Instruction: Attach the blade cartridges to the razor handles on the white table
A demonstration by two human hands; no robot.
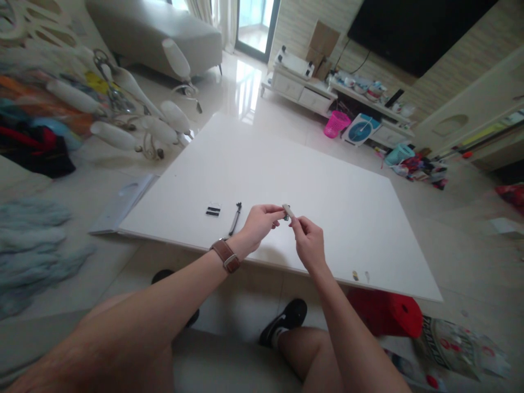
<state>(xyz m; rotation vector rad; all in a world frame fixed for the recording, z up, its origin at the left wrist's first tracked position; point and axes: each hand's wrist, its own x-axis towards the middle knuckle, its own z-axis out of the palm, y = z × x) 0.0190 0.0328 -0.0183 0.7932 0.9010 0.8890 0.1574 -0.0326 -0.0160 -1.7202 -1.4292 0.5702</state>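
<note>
Above the white table, both my hands meet around small parts. My left hand (262, 222), with a brown watch strap (226, 255) on its wrist, pinches a small dark green piece (286, 218), mostly hidden by the fingers. Between thumb and fingers of my right hand (309, 240) is a small beige-grey strip (289, 210), its far end against the dark piece. Left of my hands lie a thin black stick-like tool (235, 219) and a small clear holder with black bars (213, 210).
The white tabletop (327, 185) carries a small yellow-and-dark piece (355, 275) and a clear piece (367, 277) near its front right edge. A chandelier (151, 128) stands beyond the left side. Below the right edge are a red object (385, 313) and a printed bag (450, 344).
</note>
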